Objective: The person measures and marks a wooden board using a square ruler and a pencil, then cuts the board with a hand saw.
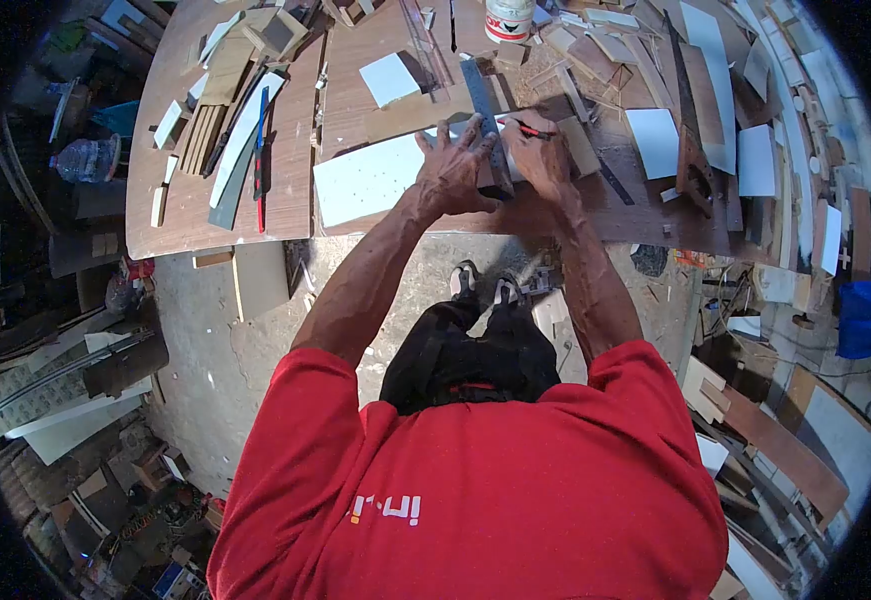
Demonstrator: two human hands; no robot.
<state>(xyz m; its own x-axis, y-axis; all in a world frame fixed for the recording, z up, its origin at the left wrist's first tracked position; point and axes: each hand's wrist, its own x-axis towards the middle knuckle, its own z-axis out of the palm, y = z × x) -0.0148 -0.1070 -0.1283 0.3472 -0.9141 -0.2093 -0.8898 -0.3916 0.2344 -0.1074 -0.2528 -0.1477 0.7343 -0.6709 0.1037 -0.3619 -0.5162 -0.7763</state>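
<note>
My left hand (452,165) lies spread on a white board (360,190) speckled with small dark marks. Its fingertips and thumb rest against a try square (477,90), whose metal blade runs away from me across the board; the darker stock (496,178) is partly hidden by the hand. On the square's right side, my right hand (543,160) is closed around a red and black pencil (531,130). The pencil's tip is too small to make out. A brown wood piece (580,150) lies beside the right hand.
A handsaw (693,170) lies on the right of the bench among white and brown offcuts. Left are a blue and red pen-like stick (261,150) and stacked wood strips (201,140). A white tub (508,20) stands at the back amid shavings. Offcuts crowd the floor both sides.
</note>
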